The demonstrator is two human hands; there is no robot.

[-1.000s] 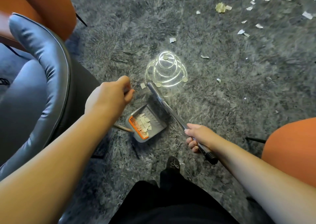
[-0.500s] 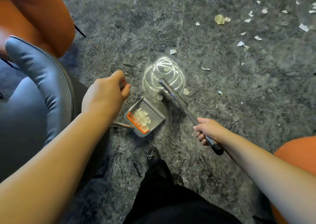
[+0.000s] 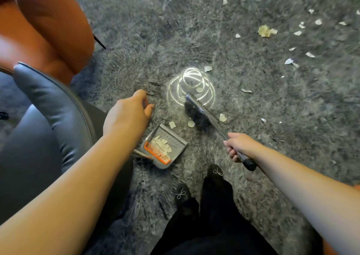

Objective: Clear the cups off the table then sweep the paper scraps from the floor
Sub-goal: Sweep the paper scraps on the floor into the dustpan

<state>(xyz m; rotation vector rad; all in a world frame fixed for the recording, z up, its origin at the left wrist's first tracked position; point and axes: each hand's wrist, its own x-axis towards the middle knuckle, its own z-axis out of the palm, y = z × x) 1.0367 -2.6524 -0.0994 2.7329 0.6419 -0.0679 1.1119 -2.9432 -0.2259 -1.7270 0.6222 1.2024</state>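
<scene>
1. Currently right hand (image 3: 240, 145) grips the broom (image 3: 206, 114) handle; bristles rest on the grey carpet (image 3: 272, 102) just beyond the dustpan (image 3: 165, 147).
2. Left hand (image 3: 126, 116) curled round a thin handle, mostly hidden; whether it belongs to the dustpan cannot be told.
3. Dustpan holds several paper scraps (image 3: 161, 144); more lie beside the bristles and scattered far right.
4. Orange chair (image 3: 44, 26) and grey chair (image 3: 39, 118) at left.

A shaggy grey carpet (image 3: 253, 102) covers the whole floor, with an orange chair (image 3: 42, 26) and a grey-blue leather seat (image 3: 39, 118) at the left, and bright looping rings of light (image 3: 191, 87), perhaps a reflection, mid-floor.
</scene>
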